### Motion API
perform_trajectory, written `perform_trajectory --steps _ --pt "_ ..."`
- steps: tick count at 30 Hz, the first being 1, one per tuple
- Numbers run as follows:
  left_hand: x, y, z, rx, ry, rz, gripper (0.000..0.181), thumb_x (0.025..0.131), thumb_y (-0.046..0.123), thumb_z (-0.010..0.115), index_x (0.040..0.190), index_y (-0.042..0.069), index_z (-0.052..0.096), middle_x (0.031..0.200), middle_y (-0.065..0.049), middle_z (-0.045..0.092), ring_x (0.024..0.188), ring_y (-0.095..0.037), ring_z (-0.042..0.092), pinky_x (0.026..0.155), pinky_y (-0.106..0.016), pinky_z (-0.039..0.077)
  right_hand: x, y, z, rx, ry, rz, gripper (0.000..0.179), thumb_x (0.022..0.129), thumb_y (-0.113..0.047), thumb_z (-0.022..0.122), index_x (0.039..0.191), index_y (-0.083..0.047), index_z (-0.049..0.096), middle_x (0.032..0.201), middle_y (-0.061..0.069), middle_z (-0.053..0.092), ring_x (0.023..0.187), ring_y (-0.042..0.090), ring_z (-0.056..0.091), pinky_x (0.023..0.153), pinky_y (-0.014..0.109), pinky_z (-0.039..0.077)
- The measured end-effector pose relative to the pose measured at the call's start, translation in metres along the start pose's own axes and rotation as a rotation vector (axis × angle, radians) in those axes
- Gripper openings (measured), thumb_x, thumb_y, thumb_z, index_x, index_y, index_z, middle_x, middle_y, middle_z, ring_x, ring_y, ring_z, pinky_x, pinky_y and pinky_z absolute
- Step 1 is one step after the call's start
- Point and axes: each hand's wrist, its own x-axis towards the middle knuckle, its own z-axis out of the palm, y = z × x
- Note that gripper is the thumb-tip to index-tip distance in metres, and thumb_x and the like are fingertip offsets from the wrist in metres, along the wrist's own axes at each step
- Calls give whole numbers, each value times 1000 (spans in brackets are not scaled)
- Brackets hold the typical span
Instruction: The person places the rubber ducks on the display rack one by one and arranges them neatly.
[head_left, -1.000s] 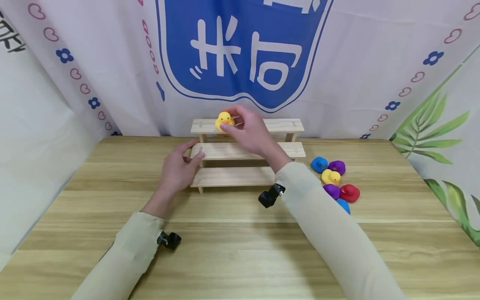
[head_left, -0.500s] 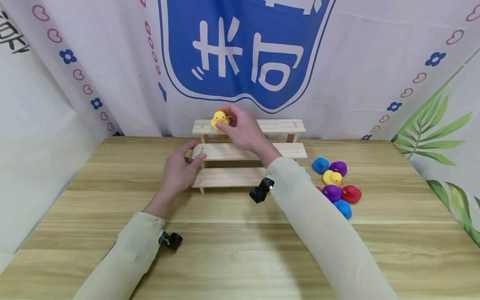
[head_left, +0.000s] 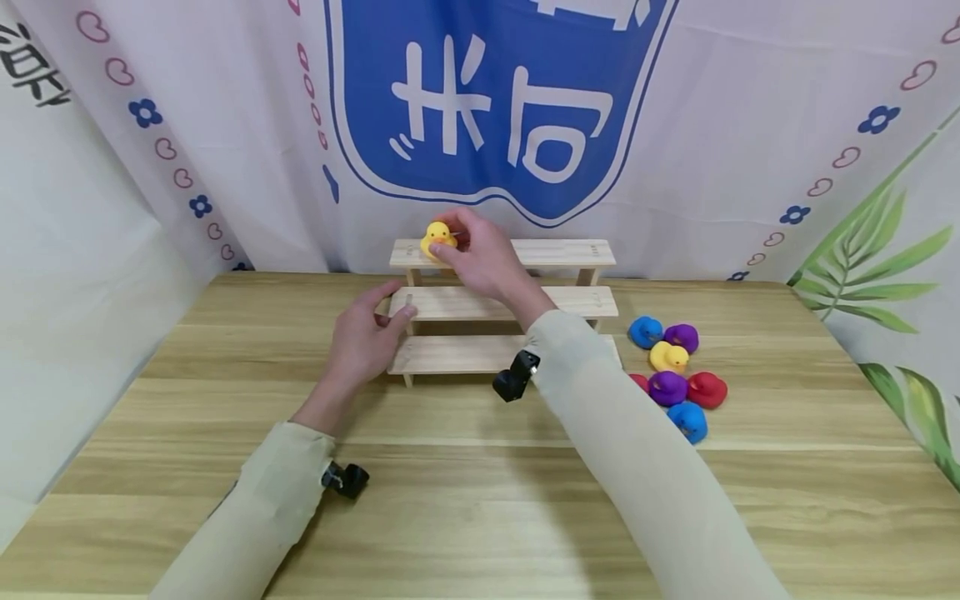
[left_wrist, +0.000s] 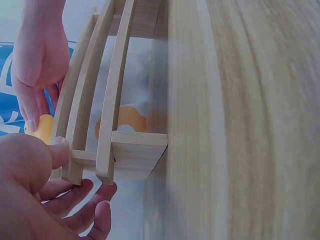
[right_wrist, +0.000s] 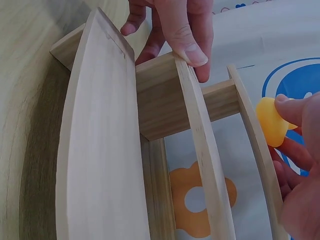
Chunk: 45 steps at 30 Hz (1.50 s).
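Note:
A three-tier wooden display shelf [head_left: 502, 353] stands at the back of the table. My right hand [head_left: 486, 254] pinches a yellow rubber duck [head_left: 437, 237] between thumb and fingers at the left part of the top tier; in the right wrist view the duck [right_wrist: 271, 121] sits right at that board. At the shelf's left end, my left hand [head_left: 365, 333] grips the middle tier, thumb on top. The left wrist view shows the thumb [left_wrist: 59, 152] on the board's edge, with the other fingers curling behind the shelf's end.
Right of the shelf lies a group of rubber ducks, among them a yellow duck [head_left: 668, 357], a red duck [head_left: 707, 389] and a blue duck [head_left: 687, 422]. A printed curtain [head_left: 720, 125] hangs behind the wooden table [head_left: 450, 517].
My right hand has carried the yellow duck a little to the left along the top tier, then stays there. The left hand keeps its hold on the shelf.

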Motion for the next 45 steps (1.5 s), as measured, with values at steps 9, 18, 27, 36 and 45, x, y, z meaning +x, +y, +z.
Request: perform_trajectory --steps 9,18,27,36,45 --pt "0 -1 1 -2 4 8 59 109 37 60 162 18 45 161 -14 50 102 -27 64 68 -28 54 2 -1 3 -25 -19 20 42 106 -28 67 145 -17 56 141 2 63 118 19 59 106 30 55" --pt "0 0 1 1 8 2 59 109 38 60 163 19 45 160 -14 51 101 -26 64 68 -28 53 2 1 6 -87 4 -3 40 105 -26 69 143 -16 57 139 2 63 117 19 60 108 31 54" --pt "-1 1 0 -6 -2 4 59 110 37 59 163 18 44 160 -15 51 101 -26 65 67 -27 54 1 0 7 -126 0 29 46 104 -29 70 146 -18 56 143 0 62 121 17 58 111 31 52" --pt "-1 0 1 -8 -5 -2 59 110 38 59 163 19 43 162 -15 49 104 -28 65 69 -27 55 -4 0 3 -124 4 40 56 100 -30 76 149 -20 53 153 -1 59 138 17 57 118 33 47" --pt "0 0 1 -13 -1 -9 59 109 39 59 163 21 43 164 -13 47 107 -28 63 70 -28 55 -21 6 -13 -91 25 7 63 98 -36 78 153 -22 52 155 -2 59 137 20 57 116 36 49"
